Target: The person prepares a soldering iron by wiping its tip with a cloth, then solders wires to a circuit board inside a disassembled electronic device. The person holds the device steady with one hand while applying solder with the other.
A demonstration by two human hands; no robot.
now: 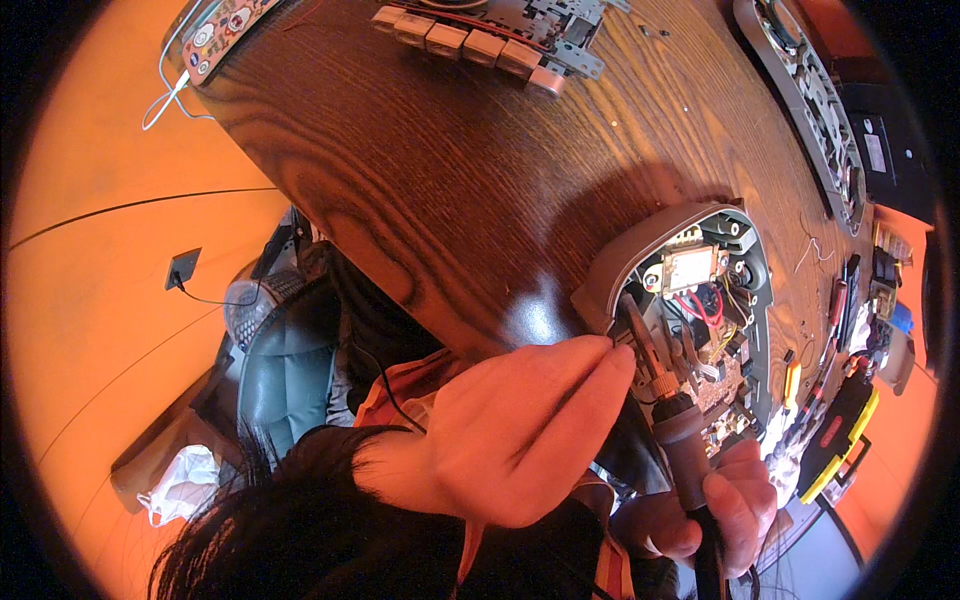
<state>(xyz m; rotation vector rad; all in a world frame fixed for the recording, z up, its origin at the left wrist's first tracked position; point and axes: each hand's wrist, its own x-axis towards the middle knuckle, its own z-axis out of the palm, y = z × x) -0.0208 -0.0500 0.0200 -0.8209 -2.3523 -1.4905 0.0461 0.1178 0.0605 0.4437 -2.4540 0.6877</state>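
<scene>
My right hand (738,505) is wrapped around the dark handle of a soldering iron (686,445). The metal tip of the iron points up and left, over the near left side of an opened grey casing (603,268). Inside that casing sit a brown circuit board (715,398), a small metal-framed part (692,268) and red, yellow and dark wires. Beside the iron's tip, my left hand (540,430) is closed in a pinch at the casing's edge. What lies between its fingertips is too small to make out. The left hand and the iron cover part of the casing.
A metal mechanism with a row of keys (470,45) lies at the table's far edge. Another long grey shell (805,100) is at the far right. A black and yellow toolbox (838,438) and loose tools stand right. Left of the table are a green chair (290,345) and white bag (187,483).
</scene>
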